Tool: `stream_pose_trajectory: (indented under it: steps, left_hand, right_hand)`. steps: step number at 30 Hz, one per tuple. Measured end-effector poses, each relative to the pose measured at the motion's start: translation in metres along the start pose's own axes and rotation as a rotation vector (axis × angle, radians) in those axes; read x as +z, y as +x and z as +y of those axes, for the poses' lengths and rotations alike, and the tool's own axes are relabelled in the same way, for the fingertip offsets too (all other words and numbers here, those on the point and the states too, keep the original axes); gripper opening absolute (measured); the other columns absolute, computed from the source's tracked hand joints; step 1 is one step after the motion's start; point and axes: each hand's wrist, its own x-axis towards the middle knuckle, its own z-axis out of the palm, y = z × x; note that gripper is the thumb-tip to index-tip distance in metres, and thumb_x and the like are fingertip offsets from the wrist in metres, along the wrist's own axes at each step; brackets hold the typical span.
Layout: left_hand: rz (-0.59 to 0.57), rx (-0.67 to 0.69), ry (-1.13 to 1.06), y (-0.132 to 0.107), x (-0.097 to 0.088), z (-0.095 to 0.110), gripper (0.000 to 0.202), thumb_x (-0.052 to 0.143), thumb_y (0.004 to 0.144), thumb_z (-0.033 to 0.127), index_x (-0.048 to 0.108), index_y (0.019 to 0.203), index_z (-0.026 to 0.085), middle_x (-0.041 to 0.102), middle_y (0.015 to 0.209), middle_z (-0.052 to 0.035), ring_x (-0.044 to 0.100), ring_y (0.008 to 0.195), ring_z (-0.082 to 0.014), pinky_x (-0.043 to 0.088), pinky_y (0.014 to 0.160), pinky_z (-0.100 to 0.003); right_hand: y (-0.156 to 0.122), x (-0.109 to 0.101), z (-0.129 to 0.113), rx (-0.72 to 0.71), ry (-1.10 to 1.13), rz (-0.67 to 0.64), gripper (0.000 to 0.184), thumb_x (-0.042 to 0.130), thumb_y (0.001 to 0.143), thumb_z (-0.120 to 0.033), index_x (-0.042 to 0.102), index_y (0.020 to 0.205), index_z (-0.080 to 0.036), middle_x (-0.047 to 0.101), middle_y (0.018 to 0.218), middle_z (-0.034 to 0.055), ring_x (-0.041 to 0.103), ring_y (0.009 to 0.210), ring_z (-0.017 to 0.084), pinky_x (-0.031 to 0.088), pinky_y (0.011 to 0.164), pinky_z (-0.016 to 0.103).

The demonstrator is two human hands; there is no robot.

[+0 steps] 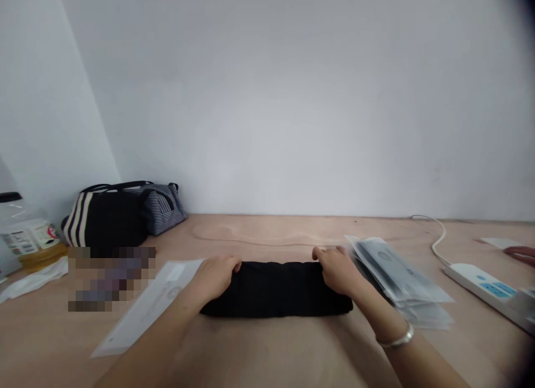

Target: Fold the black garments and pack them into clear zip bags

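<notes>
A piece of black fabric (278, 290), folded into a long flat rectangle, lies on the table in front of me. My left hand (219, 273) is closed over its far left corner, thumb and fingers curled at the edge. At the far right corner my right hand (336, 268) grips the cloth in the same way, with a silvery bangle on that wrist. Most fingertips are hidden behind the fabric. Beside my left forearm lies a flat frosted plastic bag (152, 304) with print on it. To the right of my right hand is a stack of frosted bags (397, 271) with dark contents.
A white power strip (485, 287) with a cable stands at the right. Another person's hand (522, 253) shows at the right edge. Far left are a striped black bag (112, 221), a grey striped bag (163, 209), a bottle (31, 237) and a blurred-out patch.
</notes>
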Motion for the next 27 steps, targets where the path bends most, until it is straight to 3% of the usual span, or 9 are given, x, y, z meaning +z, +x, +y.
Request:
stream_pose_trajectory:
  steps: [4, 7, 11, 14, 17, 20, 24, 27]
  left_hand:
    - [0.013, -0.080, 0.035, 0.025, 0.024, 0.003, 0.027, 0.040, 0.067, 0.003, 0.059, 0.073, 0.022, 0.063, 0.077, -0.0051, 0.058, 0.074, -0.0219, 0.038, 0.065, -0.031]
    - [0.095, -0.111, 0.044, 0.025, 0.034, 0.014, 0.032, 0.036, 0.074, 0.006, 0.061, 0.090, 0.019, 0.060, 0.100, -0.0105, 0.052, 0.096, -0.0254, 0.034, 0.082, -0.039]
    - [0.163, -0.077, 0.005, 0.013, 0.050, 0.027, 0.038, 0.025, 0.088, 0.022, 0.047, 0.119, 0.020, 0.044, 0.128, -0.0076, 0.039, 0.115, -0.0228, 0.021, 0.098, -0.040]
    - [0.085, -0.029, -0.043, 0.005, 0.071, 0.029, 0.048, 0.023, 0.088, 0.046, 0.038, 0.128, 0.025, 0.037, 0.134, -0.0067, 0.029, 0.124, -0.0257, 0.015, 0.099, -0.047]
    - [0.015, -0.027, -0.068, 0.003, 0.088, 0.024, 0.058, 0.018, 0.086, 0.057, 0.032, 0.132, 0.024, 0.032, 0.137, -0.0098, 0.023, 0.126, -0.0283, 0.012, 0.098, -0.051]
    - [0.030, -0.032, -0.066, 0.003, 0.096, 0.021, 0.061, 0.016, 0.085, 0.059, 0.030, 0.133, 0.022, 0.031, 0.138, -0.0110, 0.022, 0.127, -0.0279, 0.011, 0.099, -0.051]
    - [0.036, -0.054, -0.082, 0.004, 0.093, 0.023, 0.064, 0.017, 0.085, 0.059, 0.033, 0.132, 0.019, 0.032, 0.137, -0.0123, 0.022, 0.127, -0.0281, 0.011, 0.100, -0.050]
    - [0.053, -0.165, -0.092, 0.003, 0.082, 0.023, 0.059, 0.019, 0.086, 0.054, 0.038, 0.128, 0.017, 0.035, 0.135, -0.0120, 0.025, 0.126, -0.0285, 0.015, 0.100, -0.046]
  right_hand:
    - [0.026, 0.026, -0.003, 0.091, -0.005, -0.001, 0.035, 0.043, 0.065, -0.001, 0.054, 0.095, -0.013, 0.062, 0.089, 0.0135, 0.054, 0.089, 0.028, 0.029, 0.082, 0.045]
    - [0.024, 0.036, -0.012, 0.131, -0.018, 0.048, 0.033, 0.041, 0.070, -0.003, 0.054, 0.099, -0.012, 0.057, 0.102, 0.0175, 0.049, 0.099, 0.029, 0.023, 0.089, 0.049]
    - [0.007, 0.045, -0.024, -0.121, 0.170, 0.110, 0.030, 0.033, 0.086, -0.022, 0.053, 0.109, -0.019, 0.052, 0.115, 0.0094, 0.043, 0.109, 0.020, 0.016, 0.100, 0.040]
    - [-0.003, 0.058, -0.023, -0.228, 0.297, -0.032, 0.046, 0.027, 0.087, -0.047, 0.039, 0.127, -0.027, 0.037, 0.134, 0.0059, 0.027, 0.124, 0.024, 0.011, 0.101, 0.048]
    - [-0.002, 0.072, -0.015, -0.087, 0.269, -0.165, 0.058, 0.018, 0.083, -0.060, 0.024, 0.134, -0.032, 0.021, 0.142, 0.0043, 0.013, 0.129, 0.028, 0.002, 0.099, 0.056]
    - [0.003, 0.082, -0.006, 0.065, 0.233, -0.204, 0.064, 0.012, 0.081, -0.064, 0.020, 0.135, -0.031, 0.015, 0.143, 0.0049, 0.008, 0.130, 0.030, 0.002, 0.097, 0.058]
    - [0.006, 0.089, -0.002, 0.157, 0.200, -0.209, 0.068, 0.011, 0.080, -0.066, 0.020, 0.136, -0.028, 0.014, 0.143, 0.0075, 0.010, 0.129, 0.030, 0.006, 0.098, 0.058]
    - [0.004, 0.085, -0.007, 0.193, 0.157, -0.148, 0.067, 0.018, 0.082, -0.062, 0.024, 0.135, -0.022, 0.019, 0.142, 0.0117, 0.012, 0.128, 0.034, 0.006, 0.095, 0.061]
